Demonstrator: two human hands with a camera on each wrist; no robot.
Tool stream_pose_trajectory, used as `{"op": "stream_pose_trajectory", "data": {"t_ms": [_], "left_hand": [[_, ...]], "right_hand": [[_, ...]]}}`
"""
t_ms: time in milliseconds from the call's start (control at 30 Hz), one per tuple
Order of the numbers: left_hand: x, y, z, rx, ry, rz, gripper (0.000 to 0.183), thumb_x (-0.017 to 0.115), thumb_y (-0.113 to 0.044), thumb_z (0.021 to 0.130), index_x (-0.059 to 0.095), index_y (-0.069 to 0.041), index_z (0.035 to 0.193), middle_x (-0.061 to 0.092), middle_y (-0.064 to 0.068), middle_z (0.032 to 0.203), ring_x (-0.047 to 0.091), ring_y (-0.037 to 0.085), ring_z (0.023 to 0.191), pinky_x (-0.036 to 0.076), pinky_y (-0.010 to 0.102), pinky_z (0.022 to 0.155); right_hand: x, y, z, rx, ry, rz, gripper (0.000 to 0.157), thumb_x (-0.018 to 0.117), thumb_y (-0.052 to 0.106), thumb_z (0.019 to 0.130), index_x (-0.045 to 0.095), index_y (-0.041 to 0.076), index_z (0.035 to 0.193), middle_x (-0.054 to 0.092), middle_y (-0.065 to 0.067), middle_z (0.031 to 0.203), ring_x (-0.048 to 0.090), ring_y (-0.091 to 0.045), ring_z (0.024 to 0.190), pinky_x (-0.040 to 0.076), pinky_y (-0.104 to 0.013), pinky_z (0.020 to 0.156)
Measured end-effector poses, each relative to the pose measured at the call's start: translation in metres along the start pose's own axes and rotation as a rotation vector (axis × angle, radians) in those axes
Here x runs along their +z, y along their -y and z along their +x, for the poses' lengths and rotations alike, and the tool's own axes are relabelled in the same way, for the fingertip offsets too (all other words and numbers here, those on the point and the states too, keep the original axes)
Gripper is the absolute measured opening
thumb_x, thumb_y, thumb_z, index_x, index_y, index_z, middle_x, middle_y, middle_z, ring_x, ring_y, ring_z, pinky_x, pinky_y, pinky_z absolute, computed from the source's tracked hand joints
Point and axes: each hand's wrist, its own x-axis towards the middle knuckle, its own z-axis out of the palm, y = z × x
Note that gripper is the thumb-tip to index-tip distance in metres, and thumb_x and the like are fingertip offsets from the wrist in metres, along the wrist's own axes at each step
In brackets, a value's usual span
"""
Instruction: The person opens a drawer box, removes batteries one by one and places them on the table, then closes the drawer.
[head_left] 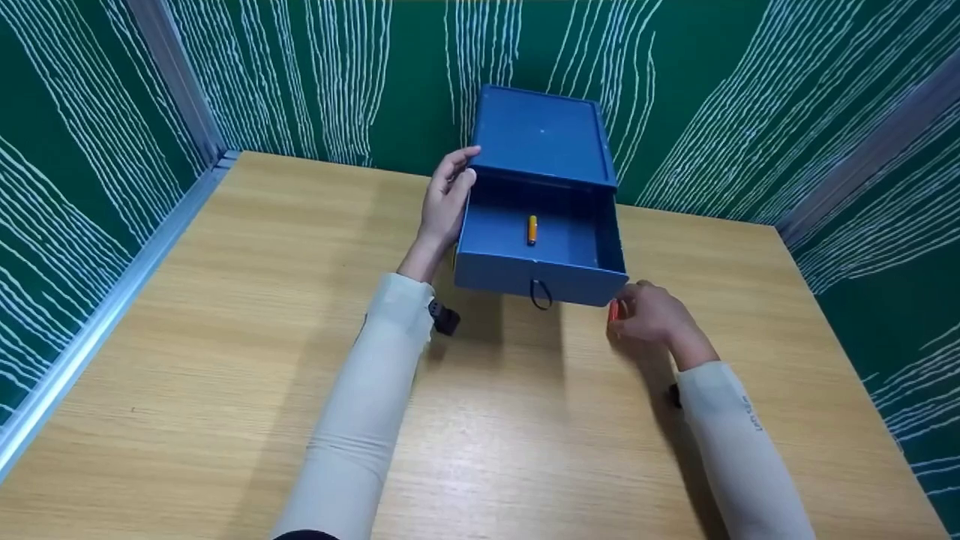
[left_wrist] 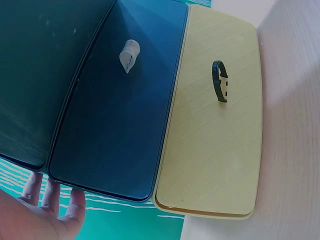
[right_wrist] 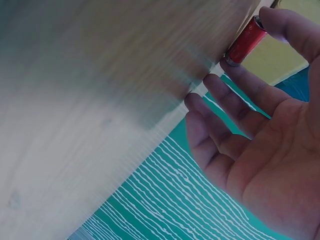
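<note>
A blue drawer cabinet (head_left: 544,135) stands at the back, its top drawer (head_left: 499,236) pulled out. Inside lies a small orange battery-like cylinder (head_left: 532,230) with a dark end. My left hand (head_left: 446,199) rests against the cabinet's left side, fingers fairly straight near the top edge. In the left wrist view, fingertips (left_wrist: 77,200) touch that side. Right of the drawer's front corner, my right hand (head_left: 654,313) pinches a red battery (right_wrist: 246,42) end to end between thumb and index finger, low over the table. The other fingers are loosely bent.
Below the pulled-out drawer are a blue drawer front (left_wrist: 112,115) with a pale loop pull (left_wrist: 130,54) and a yellow drawer front (left_wrist: 212,150) with a black loop pull (left_wrist: 218,82). A wooden table (head_left: 225,337) carries the cabinet. Green white-striped walls (head_left: 420,75) enclose it.
</note>
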Motion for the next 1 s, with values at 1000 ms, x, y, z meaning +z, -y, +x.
{"op": "stream_pose_trajectory", "data": {"t_ms": [1000], "left_hand": [[-0.002, 0.000, 0.000, 0.008, 0.007, 0.027, 0.033, 0.038, -0.011, 0.091, 0.046, -0.007, 0.123, 0.044, 0.004, 0.126, 0.040, 0.022, 0.114, 0.032, 0.025, 0.093]], "right_hand": [[-0.045, 0.026, -0.015, -0.053, -0.185, 0.242, 0.066, 0.063, 0.052, 0.069, 0.048, 0.012, 0.119, 0.049, -0.009, 0.118, 0.045, -0.030, 0.106, 0.041, -0.049, 0.084]]}}
